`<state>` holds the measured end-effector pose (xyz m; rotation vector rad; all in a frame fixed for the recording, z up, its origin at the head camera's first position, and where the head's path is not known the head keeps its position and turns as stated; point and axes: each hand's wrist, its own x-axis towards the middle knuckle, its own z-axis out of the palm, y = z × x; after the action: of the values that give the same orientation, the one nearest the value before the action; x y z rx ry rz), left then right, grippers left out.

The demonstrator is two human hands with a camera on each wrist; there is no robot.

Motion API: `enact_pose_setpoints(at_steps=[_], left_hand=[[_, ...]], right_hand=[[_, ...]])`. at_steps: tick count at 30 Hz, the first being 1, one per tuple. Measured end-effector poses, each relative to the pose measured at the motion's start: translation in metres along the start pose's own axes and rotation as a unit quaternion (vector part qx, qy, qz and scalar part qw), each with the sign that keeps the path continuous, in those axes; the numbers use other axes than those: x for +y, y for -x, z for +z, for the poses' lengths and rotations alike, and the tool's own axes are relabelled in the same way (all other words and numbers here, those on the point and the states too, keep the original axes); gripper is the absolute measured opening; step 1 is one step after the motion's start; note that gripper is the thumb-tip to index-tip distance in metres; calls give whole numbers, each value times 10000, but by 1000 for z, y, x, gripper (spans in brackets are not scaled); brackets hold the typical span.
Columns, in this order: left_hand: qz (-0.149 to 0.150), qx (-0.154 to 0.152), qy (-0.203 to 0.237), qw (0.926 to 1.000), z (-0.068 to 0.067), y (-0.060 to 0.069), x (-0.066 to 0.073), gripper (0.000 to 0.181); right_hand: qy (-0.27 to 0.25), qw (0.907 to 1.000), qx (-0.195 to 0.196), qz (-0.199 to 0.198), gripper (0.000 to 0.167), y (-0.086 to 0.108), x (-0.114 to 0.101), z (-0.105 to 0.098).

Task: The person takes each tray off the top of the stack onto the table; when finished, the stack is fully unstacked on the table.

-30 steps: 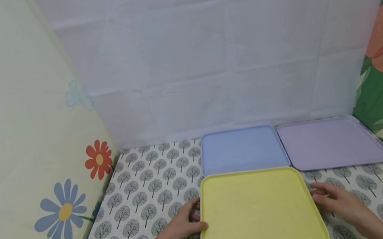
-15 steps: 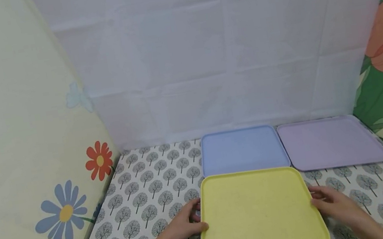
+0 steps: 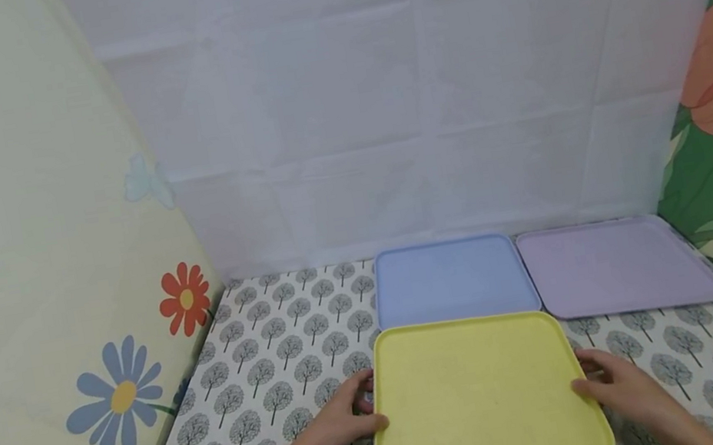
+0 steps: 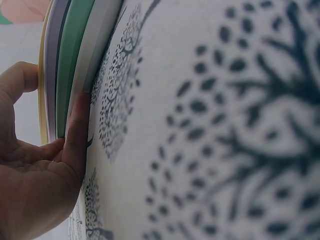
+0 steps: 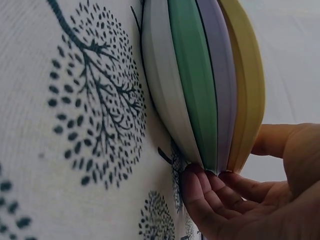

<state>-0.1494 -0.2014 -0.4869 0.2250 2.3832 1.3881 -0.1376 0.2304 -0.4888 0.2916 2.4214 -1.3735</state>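
Observation:
A yellow tray [image 3: 482, 397] tops a stack near the front. In the right wrist view, a purple tray [image 5: 223, 85], a green tray [image 5: 195, 85] and a white tray [image 5: 165, 85] lie beneath it. My left hand [image 3: 337, 417] grips the stack's left side. Its thumb is on the yellow rim, while its fingers touch the lower trays' edges in the left wrist view. At the opposite side my right hand [image 3: 623, 384] holds the stack, thumb over the yellow rim and fingertips against the tray edges. The stack's underside is hidden.
Directly behind the stack lies a blue tray [image 3: 451, 281], with a separate purple tray [image 3: 619, 266] to its right. A tree-patterned cloth [image 3: 268, 369] covers the table. A white sheet [image 3: 378, 94] hangs at the back, and flower-printed walls [image 3: 21, 268] stand at both sides.
My right hand has moved left onto the stack's right edge, and its thumb has come over the yellow rim. The left hand and the trays have stayed nearly still.

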Motion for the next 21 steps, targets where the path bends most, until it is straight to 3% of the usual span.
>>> enact_pose_setpoints(at_steps=[6,14,21], left_hand=[[82,22,70,9999,0,2,1,94],[54,55,7,10000,0,3,1,94],[15,32,-47,10000,1,1,0,96]], right_hand=[[376,9992,125,23,74,-1,-4,2],[350,9992,109,-143,67,0,-4,3],[566,9983,163,20,62,3,-7,3]])
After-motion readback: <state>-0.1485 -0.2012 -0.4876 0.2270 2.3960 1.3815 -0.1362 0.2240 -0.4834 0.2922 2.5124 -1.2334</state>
